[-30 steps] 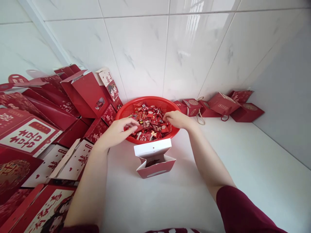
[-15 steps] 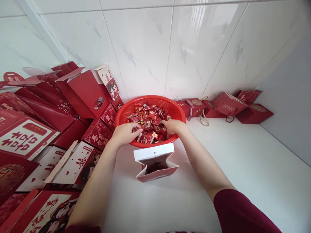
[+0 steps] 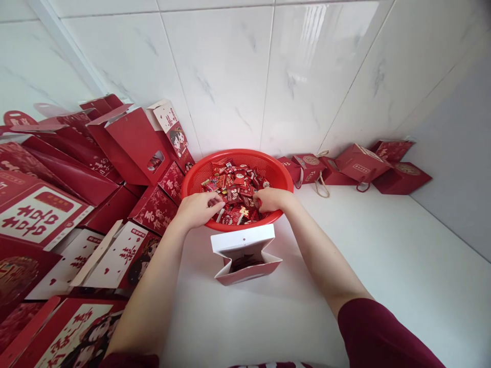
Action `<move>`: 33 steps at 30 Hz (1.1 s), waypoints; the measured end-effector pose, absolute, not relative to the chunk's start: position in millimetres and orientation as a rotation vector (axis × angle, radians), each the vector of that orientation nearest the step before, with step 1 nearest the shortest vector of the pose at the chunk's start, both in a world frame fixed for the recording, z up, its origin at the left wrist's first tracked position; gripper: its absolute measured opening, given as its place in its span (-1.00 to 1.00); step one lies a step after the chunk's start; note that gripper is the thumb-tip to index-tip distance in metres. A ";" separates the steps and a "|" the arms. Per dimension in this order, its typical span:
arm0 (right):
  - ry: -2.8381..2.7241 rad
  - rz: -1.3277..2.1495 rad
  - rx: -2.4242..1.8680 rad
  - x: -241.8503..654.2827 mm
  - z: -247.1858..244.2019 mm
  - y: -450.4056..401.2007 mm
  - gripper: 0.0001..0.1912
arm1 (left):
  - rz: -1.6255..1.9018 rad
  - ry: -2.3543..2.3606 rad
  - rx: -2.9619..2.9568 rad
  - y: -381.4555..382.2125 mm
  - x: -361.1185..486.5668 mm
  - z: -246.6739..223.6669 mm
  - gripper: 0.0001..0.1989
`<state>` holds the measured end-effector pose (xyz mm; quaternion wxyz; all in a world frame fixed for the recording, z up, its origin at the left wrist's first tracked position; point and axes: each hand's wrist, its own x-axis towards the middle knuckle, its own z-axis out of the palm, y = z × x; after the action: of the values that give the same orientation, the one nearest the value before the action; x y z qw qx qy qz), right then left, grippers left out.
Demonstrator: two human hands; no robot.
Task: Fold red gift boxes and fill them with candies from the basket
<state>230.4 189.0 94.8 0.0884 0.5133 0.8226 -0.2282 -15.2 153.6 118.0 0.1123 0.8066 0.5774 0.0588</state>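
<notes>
Wrapped candies (image 3: 240, 197), mostly red, fill a red plastic basket (image 3: 286, 176) with a perforated wall. My left hand (image 3: 199, 208) reaches over its near left rim. Its thumb and fingers curl together at the tips above the candies; whatever lies between them is too small to make out. From the right, my right hand (image 3: 270, 200) dips into the pile, its fingers bent round a red wrapped candy at the fingertips. In front of the basket stands a white and red paper gift box (image 3: 243, 237), its top open towards me, with dark red contents partly visible inside.
Many red and white gift boxes (image 3: 126, 145) crowd the left side. Several small red boxes with cord handles (image 3: 362, 166) line the wall at right. Behind the basket rises a white tiled wall (image 3: 230, 76); a white tabletop (image 3: 383, 245) lies below.
My right hand has shifted slightly left and up in the candy pile, its fingers drawing together. My left hand has barely moved. The gift box stands where it was.
</notes>
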 end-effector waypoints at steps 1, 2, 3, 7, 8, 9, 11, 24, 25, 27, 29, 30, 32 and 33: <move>2.510 -0.712 1.511 232.2 95.6 188.7 -0.80 | 0.182 1.695 2.364 153.7 -15.5 117.8 -0.67; 2.579 -0.750 1.488 234.6 97.0 188.0 -0.78 | 0.193 1.693 2.361 154.0 -15.8 117.4 -0.67; 2.646 -0.789 1.463 237.4 99.1 186.9 -0.76 | 0.202 1.690 2.358 154.4 -16.1 116.8 -0.67; 2.859 -0.997 1.348 251.4 111.8 178.3 -0.73 | 0.270 1.644 2.342 155.7 -16.4 115.9 -0.70; 2.903 -1.086 1.320 255.0 116.1 174.7 -0.72 | 0.322 1.591 2.328 154.7 -16.2 117.6 -0.70; 2.950 -1.175 1.296 258.2 120.9 170.2 -0.71 | 0.394 1.519 2.304 152.4 -15.8 120.6 -0.71; 3.048 -1.299 1.274 263.8 132.1 158.5 -0.71 | 0.559 1.338 2.234 143.0 -14.7 131.8 -0.74; 3.386 -0.902 1.478 281.9 187.9 73.5 -0.79 | 0.085 0.814 2.580 60.1 -0.9 191.1 -0.69; 3.405 -0.878 1.488 283.3 189.7 69.0 -0.78 | 0.066 0.827 2.591 58.1 -0.5 190.8 -0.65; 3.463 -0.844 1.505 286.1 193.0 59.9 -0.78 | 0.044 0.817 2.596 53.6 0.2 191.5 -0.60; 3.552 -0.799 1.490 288.5 195.6 50.8 -0.80 | 0.026 0.791 2.592 49.3 1.2 193.4 -0.58; 3.599 -0.770 1.478 289.2 196.6 46.4 -0.80 | 0.012 0.779 2.586 47.5 2.1 194.4 -0.57; 3.691 -0.720 1.451 289.7 197.8 38.3 -0.81 | -0.022 0.761 2.565 45.2 4.2 195.7 -0.53; 3.734 -0.704 1.433 289.4 198.1 35.0 -0.81 | -0.037 0.753 2.554 44.7 5.3 195.9 -0.51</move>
<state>289.4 35.0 198.1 -0.4435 0.3163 0.8241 -0.1554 5.3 44.7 195.9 0.2373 0.9317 0.2746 -0.0136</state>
